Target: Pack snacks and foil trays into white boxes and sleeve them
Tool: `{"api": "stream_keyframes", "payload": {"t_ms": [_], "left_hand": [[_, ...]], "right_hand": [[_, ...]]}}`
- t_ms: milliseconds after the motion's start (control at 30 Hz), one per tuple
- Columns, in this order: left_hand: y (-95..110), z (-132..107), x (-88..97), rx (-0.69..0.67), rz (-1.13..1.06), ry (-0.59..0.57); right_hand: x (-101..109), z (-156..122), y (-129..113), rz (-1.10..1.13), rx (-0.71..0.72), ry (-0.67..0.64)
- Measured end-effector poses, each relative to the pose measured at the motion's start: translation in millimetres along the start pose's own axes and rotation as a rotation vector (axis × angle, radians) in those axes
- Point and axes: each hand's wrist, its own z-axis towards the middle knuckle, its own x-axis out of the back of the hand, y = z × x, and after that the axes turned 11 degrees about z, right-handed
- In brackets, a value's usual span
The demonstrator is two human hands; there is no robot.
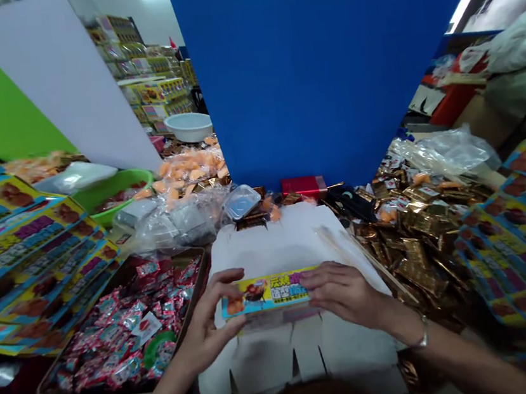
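Note:
Both my hands hold a yellow printed snack box (268,295) with a colourful label, just above a white paper-covered surface (268,241). My left hand (208,319) grips its left end, with the fingers wrapped over the near edge. My right hand (344,292) covers the right end, so part of the label is hidden. A metal bracelet circles my right wrist. Thin pale sticks (361,255) lie on the white sheet to the right of my right hand.
A brown tray of red foil packets (126,329) lies to my left, and heaps of gold packets (423,247) lie to my right. Stacks of yellow printed cards (24,245) rise at the left. A blue panel (295,71) stands ahead, with a green basin (113,193) left of it.

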Motion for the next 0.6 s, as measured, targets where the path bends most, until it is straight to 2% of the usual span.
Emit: {"api": "stream_keyframes", "payload": {"t_ms": [67,200,300,367,433,500,567,600], "left_hand": [[17,6,6.3,0.017,0.086,-0.154],[38,30,3.2,0.201,0.249,-0.364],[37,43,-3.4,0.208,0.393,-0.422],[32,46,-6.0,0.18,0.465,-0.404],[29,44,-6.2,0.083,0.53,-0.33],[28,42,-4.6,-0.125,0.609,-0.281],[29,40,-2.5,-0.351,0.693,-0.28],[30,40,-1.6,-0.43,0.733,-0.288]], "right_hand": [[-7,-4,-2,-0.001,0.017,0.063],[-14,-6,-7,0.026,-0.021,0.114],[-18,-4,-5,0.034,-0.074,0.124],[-23,-3,-5,0.036,-0.086,0.131],[-29,-3,-7,0.034,-0.077,0.148],[-32,-4,-7,0.046,-0.06,0.176],[-24,-5,0,0.161,-0.049,0.178],[-13,-6,9,0.236,-0.08,0.187]]}}
